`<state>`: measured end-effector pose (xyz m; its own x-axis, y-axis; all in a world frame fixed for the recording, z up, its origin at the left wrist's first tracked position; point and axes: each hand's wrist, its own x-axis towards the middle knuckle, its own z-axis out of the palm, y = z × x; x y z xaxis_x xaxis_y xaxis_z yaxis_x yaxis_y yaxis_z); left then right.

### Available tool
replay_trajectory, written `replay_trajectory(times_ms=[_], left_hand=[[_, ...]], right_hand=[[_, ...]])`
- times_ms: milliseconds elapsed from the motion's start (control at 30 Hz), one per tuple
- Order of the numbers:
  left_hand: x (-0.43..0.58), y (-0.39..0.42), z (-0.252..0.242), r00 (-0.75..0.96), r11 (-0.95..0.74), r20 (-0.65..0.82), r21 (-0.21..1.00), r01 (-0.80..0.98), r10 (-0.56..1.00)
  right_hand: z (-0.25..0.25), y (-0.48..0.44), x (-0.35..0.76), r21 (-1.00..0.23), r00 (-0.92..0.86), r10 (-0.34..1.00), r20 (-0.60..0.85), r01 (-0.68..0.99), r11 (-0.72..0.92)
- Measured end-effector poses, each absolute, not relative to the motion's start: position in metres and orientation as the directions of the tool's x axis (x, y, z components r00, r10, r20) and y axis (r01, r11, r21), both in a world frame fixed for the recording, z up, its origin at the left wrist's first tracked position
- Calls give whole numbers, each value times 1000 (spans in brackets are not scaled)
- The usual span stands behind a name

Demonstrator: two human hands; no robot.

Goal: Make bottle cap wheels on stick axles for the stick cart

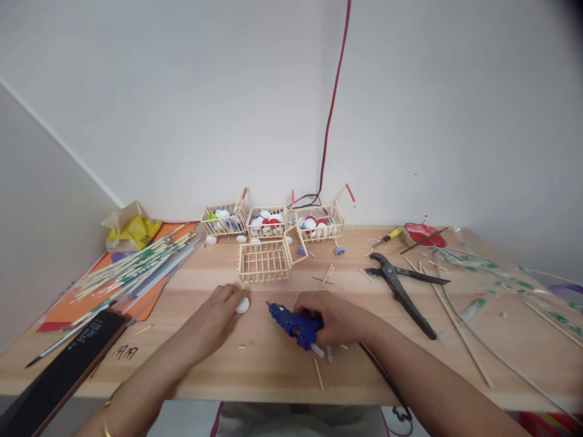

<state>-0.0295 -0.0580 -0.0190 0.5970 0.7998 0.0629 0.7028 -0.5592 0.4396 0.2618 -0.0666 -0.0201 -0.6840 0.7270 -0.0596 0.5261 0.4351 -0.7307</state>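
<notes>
A blue hot glue gun (296, 325) is gripped in my right hand (332, 315), its nozzle pointing up and to the left and a clear glue stick jutting from its back end. My left hand (218, 318) pinches a small white disc (243, 305) by its edge, a short way left of the nozzle. Just beyond both hands sits a small wooden-stick cart basket (264, 261). Behind it stand a left cart (225, 220), a middle cart (267, 223) and a right cart (319, 223), filled with white, red and other coloured round pieces.
Pliers (398, 288), a yellow-handled cutter (392, 235) and a red heart-shaped dish (424, 235) lie on the right. Bundled sticks (136, 264) rest on orange paper (59, 308) at left, near a long black device (77, 364). A black cord (382, 373) trails from the glue gun.
</notes>
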Motion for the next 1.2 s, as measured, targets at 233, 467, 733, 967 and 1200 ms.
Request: replay_trajectory(times_ms=[233, 467, 733, 967, 1200], left_hand=[[-9, -54, -20, 610, -577, 69, 424, 698, 789], [-22, -51, 10, 594, -566, 49, 374, 735, 803], [-29, -7, 54, 551, -619, 292, 263, 740, 782], [15, 52, 93, 546, -560, 182, 31, 828, 818], [57, 109, 72, 536, -522, 56, -163, 837, 842]], right_hand=[[-21, -65, 263, -741, -676, 736, -46, 517, 428], [-22, -64, 263, -739, -695, 717, -57, 512, 438], [-28, -62, 263, -707, -703, 708, -68, 535, 463], [-26, -62, 262, -699, -690, 719, -86, 556, 450], [-28, -61, 263, -696, -704, 708, -49, 533, 481]])
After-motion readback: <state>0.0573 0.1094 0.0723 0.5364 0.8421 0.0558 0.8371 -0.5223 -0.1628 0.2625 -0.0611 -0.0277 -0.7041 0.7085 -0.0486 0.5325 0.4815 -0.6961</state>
